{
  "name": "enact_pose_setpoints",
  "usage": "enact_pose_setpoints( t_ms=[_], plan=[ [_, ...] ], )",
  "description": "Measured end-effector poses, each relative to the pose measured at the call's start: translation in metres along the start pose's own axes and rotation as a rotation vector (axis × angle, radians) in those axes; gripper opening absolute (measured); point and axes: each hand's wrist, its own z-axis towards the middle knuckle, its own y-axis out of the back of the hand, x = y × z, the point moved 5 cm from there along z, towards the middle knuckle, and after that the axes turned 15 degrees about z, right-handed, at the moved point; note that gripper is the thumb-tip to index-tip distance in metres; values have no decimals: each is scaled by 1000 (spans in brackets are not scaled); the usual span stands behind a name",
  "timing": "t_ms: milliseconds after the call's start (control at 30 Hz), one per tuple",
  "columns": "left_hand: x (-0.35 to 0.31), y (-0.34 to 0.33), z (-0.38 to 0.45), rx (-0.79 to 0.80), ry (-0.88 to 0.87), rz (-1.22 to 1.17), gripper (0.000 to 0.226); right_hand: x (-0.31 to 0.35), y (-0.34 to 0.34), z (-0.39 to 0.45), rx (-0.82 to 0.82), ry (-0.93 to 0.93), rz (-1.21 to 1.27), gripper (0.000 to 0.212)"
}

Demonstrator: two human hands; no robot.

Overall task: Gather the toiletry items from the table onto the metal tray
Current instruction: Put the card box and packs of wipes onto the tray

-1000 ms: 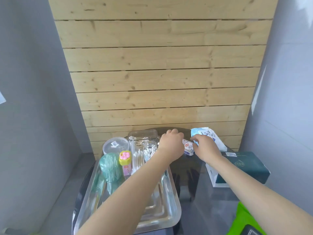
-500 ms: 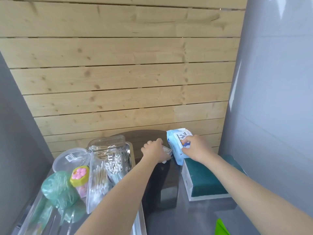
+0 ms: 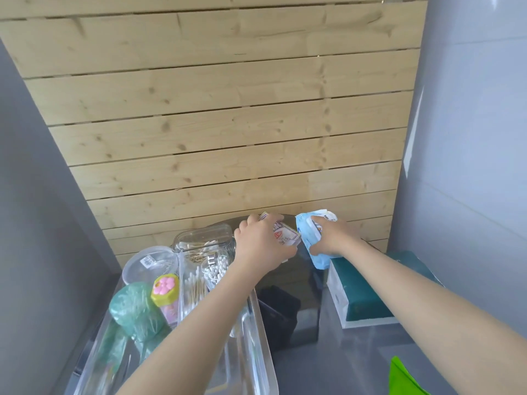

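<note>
Left hand: grip curled round small printed box (frame centre).
Right hand: grip clutching blue wipes pack.

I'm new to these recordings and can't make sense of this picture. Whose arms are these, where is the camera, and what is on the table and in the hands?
There is no machine here: a person wears a wide-angle camera on the head, so you look down along their own two bare arms. The left hand grips a small printed box. The right hand grips a light blue soft pack. Both are over the dark table, near the wooden wall. At lower left lies the metal tray, already holding a clear box of cotton swabs, a round clear lid, a green bag roll and a yellow-capped pink bottle. At right sits a dark green tissue box.
</note>
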Motion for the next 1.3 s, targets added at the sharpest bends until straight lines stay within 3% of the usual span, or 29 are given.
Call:
enact_pose_setpoints(
  t_ms=[133, 300, 467, 700, 1033, 1300],
  plan=[
    [15, 25, -17, -79, 18, -46, 64, 23, -9, -9, 3, 46, 183, 78],
    [48, 61, -62, -117, 28, -88, 60, 53, -20, -43, -69, 111, 222, 69],
    [87, 75, -115, 40, 39, -155, 66, 60, -25, -96, -161, 148, 142, 60],
    [153, 48, -177, 368, 79, -108, 63, 57, -57, -160, -119, 176, 229, 61],
    [202, 13, -198, 528, 0, 205, 73, 52, -70, -179, -138, 202, 254, 61],
    [212, 17, -191, 558, 0, 239, 71, 52, -72, -183, -119, 232, 276, 60]
  ],
)
